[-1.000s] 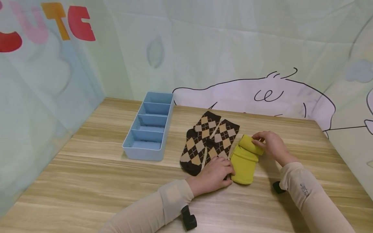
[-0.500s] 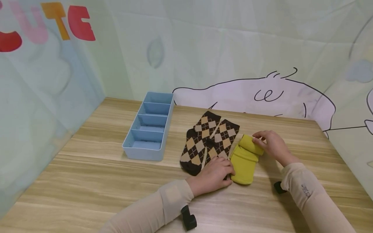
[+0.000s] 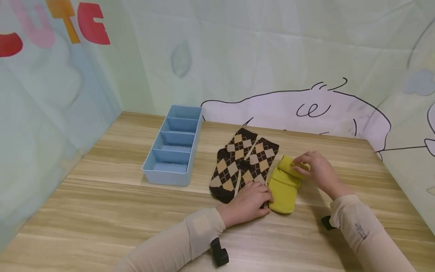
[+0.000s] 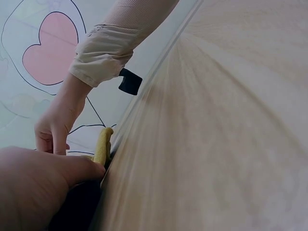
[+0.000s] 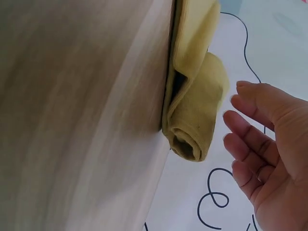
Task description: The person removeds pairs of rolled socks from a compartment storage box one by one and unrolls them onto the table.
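A pair of yellow socks (image 3: 283,193) lies on the table, its far end rolled up into a thick coil (image 5: 190,125). My right hand (image 3: 318,172) hovers at the roll's right end. In the right wrist view its fingers are loosely bent and apart from the coil, holding nothing. My left hand (image 3: 247,202) rests on the lower part of the brown-and-tan argyle socks (image 3: 261,160), fingertips at the yellow socks' left edge. The left wrist view shows the left thumb (image 4: 86,169) against the yellow fabric's near edge; the other fingers are mostly hidden there.
A light blue divided box (image 3: 170,177) with several compartments stands left of the argyle socks on the wooden table (image 3: 102,211). A printed cloth backdrop (image 3: 255,56) rises behind the table. Black camera mounts (image 3: 219,252) sit at the wrists.
My right fingers have lifted slightly off the rolled end of the yellow socks. My left hand and the socks stay put, and the head view has tilted a little.
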A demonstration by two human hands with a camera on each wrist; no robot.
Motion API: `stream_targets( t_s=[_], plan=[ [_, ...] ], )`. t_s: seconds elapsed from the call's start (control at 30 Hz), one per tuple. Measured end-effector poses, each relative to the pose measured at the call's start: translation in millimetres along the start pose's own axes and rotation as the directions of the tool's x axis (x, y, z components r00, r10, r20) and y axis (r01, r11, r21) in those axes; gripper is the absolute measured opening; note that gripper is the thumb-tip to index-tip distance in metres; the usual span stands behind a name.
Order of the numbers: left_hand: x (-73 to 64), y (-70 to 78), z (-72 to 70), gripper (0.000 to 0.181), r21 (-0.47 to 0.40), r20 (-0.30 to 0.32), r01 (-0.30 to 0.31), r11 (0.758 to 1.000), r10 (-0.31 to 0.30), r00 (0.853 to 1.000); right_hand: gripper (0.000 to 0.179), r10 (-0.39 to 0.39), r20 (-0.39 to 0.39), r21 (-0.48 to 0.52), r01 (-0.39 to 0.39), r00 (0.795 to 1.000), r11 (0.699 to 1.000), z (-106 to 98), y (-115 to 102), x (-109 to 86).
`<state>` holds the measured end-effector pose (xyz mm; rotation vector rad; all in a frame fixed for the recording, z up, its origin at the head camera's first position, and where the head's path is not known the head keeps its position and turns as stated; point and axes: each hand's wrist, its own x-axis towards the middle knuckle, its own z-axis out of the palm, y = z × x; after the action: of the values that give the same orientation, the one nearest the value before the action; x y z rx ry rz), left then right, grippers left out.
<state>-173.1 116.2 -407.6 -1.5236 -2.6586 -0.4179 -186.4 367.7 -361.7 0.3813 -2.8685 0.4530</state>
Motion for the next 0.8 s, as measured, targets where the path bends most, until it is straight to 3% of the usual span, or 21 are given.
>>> stream_targets(
  t_s=[0.33, 0.8],
  plan=[
    [0.8, -0.7, -1.0, 0.025, 0.003, 0.003, -0.004, 1.000, 0.004, 1.000, 0.019, 0.016, 0.062, -0.043, -0.013, 0.998, 0.999, 4.5, -0.9, -1.5],
    [0.1, -0.5, -1.0, 0.026, -0.011, 0.011, 0.002, 1.000, -0.002, 1.000, 0.023, 0.026, 0.068, -0.075, -0.021, 0.997, 0.997, 8.4, 1.0, -2.1]
  ],
)
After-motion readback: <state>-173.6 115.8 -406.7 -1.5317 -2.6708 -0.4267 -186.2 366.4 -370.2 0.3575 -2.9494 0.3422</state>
